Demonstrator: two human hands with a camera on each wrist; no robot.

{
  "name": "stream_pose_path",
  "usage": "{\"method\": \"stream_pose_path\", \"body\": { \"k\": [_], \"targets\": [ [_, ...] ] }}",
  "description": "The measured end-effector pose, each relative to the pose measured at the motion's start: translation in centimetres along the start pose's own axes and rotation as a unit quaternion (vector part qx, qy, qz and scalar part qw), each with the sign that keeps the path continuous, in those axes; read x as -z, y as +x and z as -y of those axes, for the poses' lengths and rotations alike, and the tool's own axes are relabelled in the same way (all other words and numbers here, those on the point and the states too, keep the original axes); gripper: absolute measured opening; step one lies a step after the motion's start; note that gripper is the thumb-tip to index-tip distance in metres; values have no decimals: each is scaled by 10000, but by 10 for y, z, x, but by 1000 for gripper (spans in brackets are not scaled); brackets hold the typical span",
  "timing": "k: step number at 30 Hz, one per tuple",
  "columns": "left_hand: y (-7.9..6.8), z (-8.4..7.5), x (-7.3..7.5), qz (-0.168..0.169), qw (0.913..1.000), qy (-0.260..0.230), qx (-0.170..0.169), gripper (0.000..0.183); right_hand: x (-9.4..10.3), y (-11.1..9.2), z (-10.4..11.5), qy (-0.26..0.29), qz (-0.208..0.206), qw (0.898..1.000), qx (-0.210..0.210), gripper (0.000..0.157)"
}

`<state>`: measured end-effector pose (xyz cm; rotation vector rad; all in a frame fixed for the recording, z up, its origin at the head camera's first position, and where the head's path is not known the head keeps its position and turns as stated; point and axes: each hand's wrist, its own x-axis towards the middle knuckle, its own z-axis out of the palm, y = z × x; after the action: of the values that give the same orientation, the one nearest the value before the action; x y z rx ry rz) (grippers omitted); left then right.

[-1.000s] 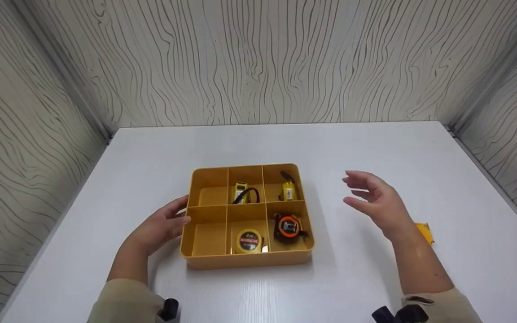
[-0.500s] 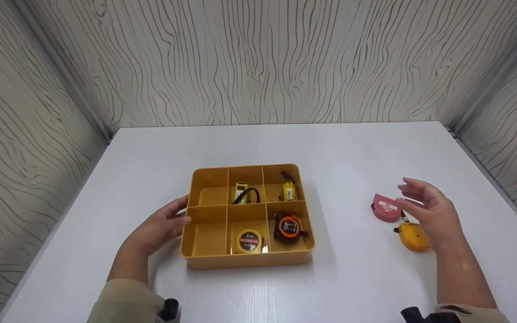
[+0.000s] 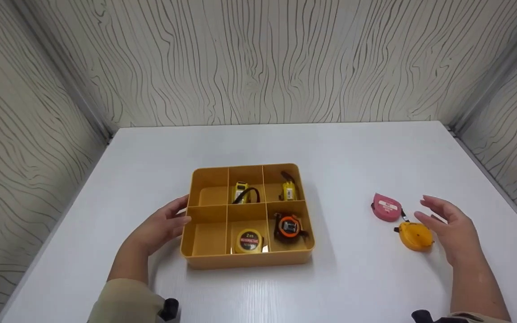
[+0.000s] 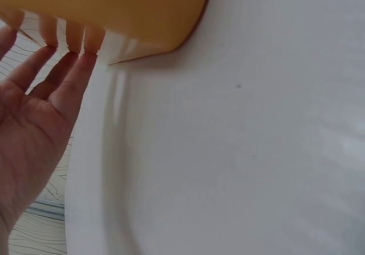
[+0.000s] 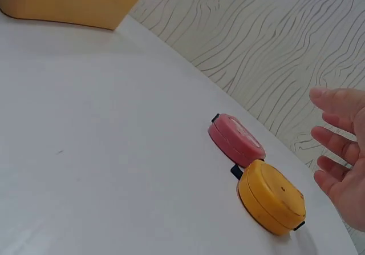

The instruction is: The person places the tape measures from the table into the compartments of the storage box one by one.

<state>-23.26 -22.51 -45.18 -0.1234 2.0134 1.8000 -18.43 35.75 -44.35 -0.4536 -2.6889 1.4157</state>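
Note:
A mustard-yellow box (image 3: pixel 249 261) with several compartments sits on the table. My left hand (image 3: pixel 162 226) touches its left wall with outstretched fingers; in the left wrist view these fingertips (image 4: pixel 90 54) meet the wall. My right hand (image 3: pixel 451 226) hovers at the right with fingers apart, holding nothing. Just left of it lies an orange-yellow tape measure (image 3: pixel 415 236), with a pink tape measure (image 3: pixel 386 207) beyond it. Both also show in the right wrist view, left of the right hand (image 5: pixel 345 152).
Inside the box are a round yellow tape measure (image 3: pixel 248 241), an orange-and-black tape measure (image 3: pixel 290 227), and two yellow tape measures with black straps, in the back middle and back right compartments. Wood-grain panels (image 3: pixel 258 63) enclose the white table (image 3: pixel 357 278).
My right hand has moved right and slightly nearer, away from the box, uncovering the pink and orange-yellow tape measures. My left hand and the box stay put.

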Motion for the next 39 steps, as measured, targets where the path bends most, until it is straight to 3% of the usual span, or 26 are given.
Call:
{"method": "stream_pose_path", "body": {
  "k": [5,12,17,22,31,39],
  "targets": [
    [1,0,0,28,10000,-54,10,67,1,2,-13,-182,163,9996,-162,70],
    [0,-1,0,34,10000,-53,-14,68,6,5,-32,-43,405,9986,-323,76],
    [1,-2,0,14,10000,13,-4,68,7,5,-40,-59,768,9965,-323,80],
    [2,-2,0,17,10000,58,22,69,5,1,-44,-16,1079,9935,-361,87],
    [0,-1,-1,-12,10000,53,-30,67,8,-2,-49,-345,1353,9902,-55,89],
    [0,0,-1,-78,9999,119,-18,67,5,-4,-47,-631,1356,9887,-41,88]
  ]
}}
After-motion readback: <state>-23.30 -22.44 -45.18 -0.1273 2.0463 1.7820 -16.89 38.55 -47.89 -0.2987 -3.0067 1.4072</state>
